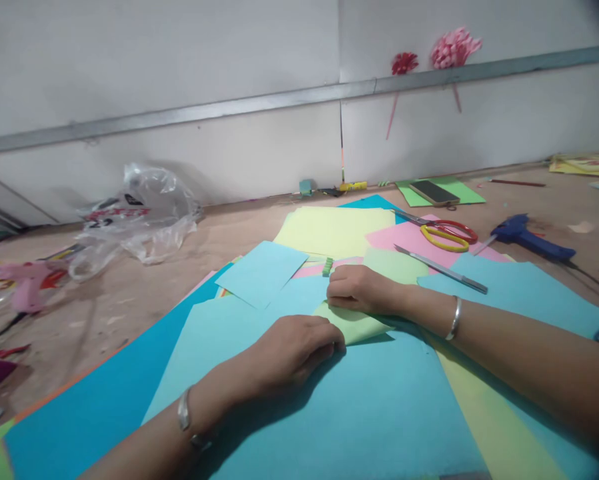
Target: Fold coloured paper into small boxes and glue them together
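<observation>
A small light green paper piece (355,325) lies on a big blue sheet (359,400). My left hand (292,350) has its fingers curled and pressed on the piece's near left edge. My right hand (359,289) is closed in a loose fist on the piece's far edge. Both wrists wear silver bangles. A small folded green strip (328,267) lies just beyond my right hand. More coloured sheets lie around: a light blue rectangle (262,272), a pale yellow sheet (334,230), a pink sheet (404,237).
Red and yellow scissors (446,233) and a metal craft knife (442,269) lie to the right on the papers. A blue glue gun (529,240) with cord sits far right. A phone (433,192) rests on green paper. A plastic bag (139,213) and a pink glue gun (26,283) are at left. Paper flowers (454,48) hang on the wall.
</observation>
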The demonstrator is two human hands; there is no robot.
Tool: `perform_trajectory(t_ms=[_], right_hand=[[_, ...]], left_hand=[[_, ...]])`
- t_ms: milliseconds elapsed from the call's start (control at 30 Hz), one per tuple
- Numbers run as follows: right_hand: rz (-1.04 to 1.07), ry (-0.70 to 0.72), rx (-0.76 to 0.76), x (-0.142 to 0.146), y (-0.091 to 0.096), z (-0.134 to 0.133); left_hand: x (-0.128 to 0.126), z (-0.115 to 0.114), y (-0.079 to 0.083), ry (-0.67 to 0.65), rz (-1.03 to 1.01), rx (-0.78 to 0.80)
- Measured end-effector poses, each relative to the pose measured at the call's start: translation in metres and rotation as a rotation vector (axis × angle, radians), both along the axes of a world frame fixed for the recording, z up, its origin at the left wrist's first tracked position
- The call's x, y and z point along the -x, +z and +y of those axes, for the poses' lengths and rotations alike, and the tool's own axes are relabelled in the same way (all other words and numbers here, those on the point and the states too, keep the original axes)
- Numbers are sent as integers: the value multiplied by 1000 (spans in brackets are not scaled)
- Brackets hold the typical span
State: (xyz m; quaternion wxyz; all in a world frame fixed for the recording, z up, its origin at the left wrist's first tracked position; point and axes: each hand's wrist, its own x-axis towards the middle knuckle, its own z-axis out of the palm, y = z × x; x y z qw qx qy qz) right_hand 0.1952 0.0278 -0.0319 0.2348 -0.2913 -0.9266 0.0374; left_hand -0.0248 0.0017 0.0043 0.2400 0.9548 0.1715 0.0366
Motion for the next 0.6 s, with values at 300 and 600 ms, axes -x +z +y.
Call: perform_trajectory(t_ms=[300,600], right_hand=[[-55,-8,23,2,4,1],[-115,-38,20,4,9,0]], left_hand=[[-3,0,-5,-52,-33,-80],[-23,1,1,-75,207,-259]])
